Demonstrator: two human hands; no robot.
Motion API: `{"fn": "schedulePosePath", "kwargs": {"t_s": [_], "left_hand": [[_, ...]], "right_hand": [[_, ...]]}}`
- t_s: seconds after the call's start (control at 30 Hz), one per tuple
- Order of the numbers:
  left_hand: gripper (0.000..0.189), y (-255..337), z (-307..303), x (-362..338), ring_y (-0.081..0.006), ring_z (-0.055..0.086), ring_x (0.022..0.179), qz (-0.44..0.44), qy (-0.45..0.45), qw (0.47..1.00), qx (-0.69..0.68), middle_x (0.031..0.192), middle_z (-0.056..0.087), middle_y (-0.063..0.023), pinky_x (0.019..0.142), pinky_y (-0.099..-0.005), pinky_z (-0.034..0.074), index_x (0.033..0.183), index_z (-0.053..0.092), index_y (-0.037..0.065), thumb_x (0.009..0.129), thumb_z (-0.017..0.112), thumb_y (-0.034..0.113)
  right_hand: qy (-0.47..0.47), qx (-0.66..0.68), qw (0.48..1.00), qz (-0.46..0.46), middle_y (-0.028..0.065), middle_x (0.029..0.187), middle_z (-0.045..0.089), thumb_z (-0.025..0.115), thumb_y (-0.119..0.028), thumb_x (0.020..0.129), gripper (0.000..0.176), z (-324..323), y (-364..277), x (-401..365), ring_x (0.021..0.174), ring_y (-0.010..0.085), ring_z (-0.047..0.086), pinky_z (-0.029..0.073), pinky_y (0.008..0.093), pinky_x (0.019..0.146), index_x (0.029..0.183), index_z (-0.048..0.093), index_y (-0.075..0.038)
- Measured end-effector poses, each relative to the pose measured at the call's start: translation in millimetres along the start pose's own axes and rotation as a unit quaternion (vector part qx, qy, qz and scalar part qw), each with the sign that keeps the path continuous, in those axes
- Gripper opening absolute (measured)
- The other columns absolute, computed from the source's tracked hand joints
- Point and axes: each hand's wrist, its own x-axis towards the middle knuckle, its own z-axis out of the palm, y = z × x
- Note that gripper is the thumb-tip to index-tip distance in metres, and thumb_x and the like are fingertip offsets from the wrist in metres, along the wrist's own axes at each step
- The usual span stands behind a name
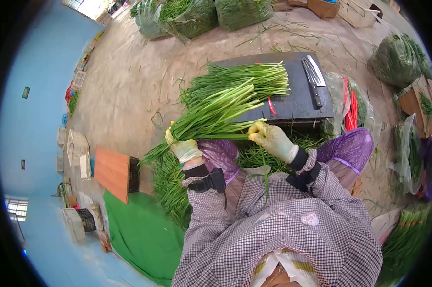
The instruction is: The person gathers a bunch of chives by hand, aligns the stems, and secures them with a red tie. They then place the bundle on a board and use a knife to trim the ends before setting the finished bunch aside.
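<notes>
My left hand (pixel 183 147), in a pale yellow-green glove, is wrapped around a bunch of green chives (pixel 216 115) near its leafy end. My right hand (pixel 271 138), gloved the same way, pinches the bunch's lower stalks at the near edge of a black board (pixel 299 95). The bunch lies slantwise across my knees and the board. A second bundle of chives (pixel 252 76) rests on the board behind it. A cleaver (pixel 314 76) lies on the board's right side, and a red rubber band (pixel 272 106) lies in the middle.
More chives are heaped on the floor by my left knee (pixel 170 186). Plastic bags of greens stand at the back (pixel 177 16) and right (pixel 400 60). Red bands (pixel 353 110) lie right of the board. An orange board (pixel 113 172) and green cloth (pixel 139 234) lie to the left.
</notes>
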Motion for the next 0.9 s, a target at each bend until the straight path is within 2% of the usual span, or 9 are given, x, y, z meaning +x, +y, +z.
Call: {"fn": "schedulePosePath", "kwargs": {"t_s": [0.07,0.3,0.33,0.4,0.43,0.53,0.63,0.77,0.9], "left_hand": [[0.038,-1,-3,1,-0.0232,0.064,0.104,0.005,0.002,1.000,0.009,0.115,0.070,-0.0074,0.098,-0.0443,0.050,0.118,0.066,0.005,0.099,0.057,0.036],[0.039,26,10,-2,-0.0273,0.064,0.108,0.026,0.042,0.998,0.040,0.119,0.070,-0.0072,0.099,-0.0500,0.049,0.119,0.068,0.008,0.099,0.055,0.040],[0.040,32,17,-5,-0.0284,0.064,0.108,0.028,0.040,0.997,0.056,0.120,0.069,-0.0071,0.099,-0.0513,0.049,0.119,0.068,0.009,0.099,0.055,0.041],[0.042,38,12,-2,-0.0310,0.063,0.110,0.034,0.029,0.996,0.072,0.122,0.069,-0.0074,0.100,-0.0527,0.048,0.120,0.068,0.013,0.098,0.054,0.045],[0.042,40,20,-5,-0.0310,0.063,0.111,0.032,0.036,0.996,0.080,0.122,0.069,-0.0075,0.100,-0.0525,0.048,0.121,0.068,0.013,0.098,0.054,0.045],[0.043,38,34,-14,-0.0307,0.063,0.111,0.005,0.003,0.996,0.084,0.124,0.068,-0.0069,0.099,-0.0520,0.049,0.123,0.067,0.012,0.098,0.055,0.044],[0.041,35,32,-16,-0.0284,0.064,0.112,0.014,-0.051,0.992,0.112,0.124,0.068,-0.0064,0.097,-0.0493,0.051,0.124,0.067,0.011,0.099,0.055,0.041],[0.033,31,27,-16,-0.0225,0.063,0.112,0.099,-0.070,0.975,0.188,0.124,0.067,-0.0080,0.096,-0.0385,0.056,0.127,0.064,0.010,0.101,0.055,0.030],[0.035,23,27,-26,-0.0189,0.062,0.111,0.213,-0.132,0.928,0.277,0.130,0.060,-0.0076,0.096,-0.0333,0.056,0.137,0.049,0.006,0.103,0.052,0.015]], "right_hand": [[0.025,-0.152,0.986,-0.060,0.0113,0.092,0.069,0.058,-0.026,0.098,0.017,-10,2,-10,0.080,0.0299,0.068,0.052,0.0402,0.072,0.101,0.064,-0.010],[0.046,-0.257,0.963,0.072,0.0112,0.088,0.068,0.059,-0.027,0.096,0.016,-66,63,-69,0.081,0.0321,0.068,0.054,0.0393,0.070,0.096,0.061,-0.011],[0.010,-0.319,0.935,0.157,0.0122,0.090,0.069,0.063,-0.035,0.093,0.027,-66,89,-80,0.084,0.0322,0.069,0.054,0.0407,0.073,0.106,0.065,-0.012],[-0.264,-0.339,0.883,0.188,0.0136,0.093,0.070,0.066,-0.047,0.089,0.047,-73,85,-93,0.087,0.0337,0.069,0.054,0.0440,0.076,0.124,0.065,-0.015],[-0.233,-0.402,0.881,0.087,0.0147,0.097,0.071,0.068,-0.055,0.086,0.063,-67,88,-106,0.091,0.0346,0.070,0.054,0.0448,0.080,0.137,0.059,-0.019],[-0.117,-0.370,0.919,0.077,0.0154,0.101,0.072,0.068,-0.055,0.087,0.059,-61,46,-68,0.092,0.0345,0.070,0.054,0.0426,0.082,0.133,0.063,-0.018],[0.069,-0.011,0.995,0.072,0.0116,0.097,0.073,0.063,-0.037,0.096,0.035,-44,55,-23,0.085,0.0280,0.070,0.054,0.0363,0.081,0.114,0.072,-0.008],[0.238,0.282,0.929,-0.005,0.0070,0.094,0.071,0.059,-0.024,0.099,0.025,-33,14,10,0.087,0.0225,0.067,0.052,0.0333,0.085,0.104,0.072,-0.002],[0.160,0.037,0.972,-0.167,0.0088,0.105,0.069,0.066,-0.017,0.095,0.017,-43,-22,15,0.099,0.0246,0.064,0.049,0.0339,0.091,0.101,0.070,-0.003]]}}
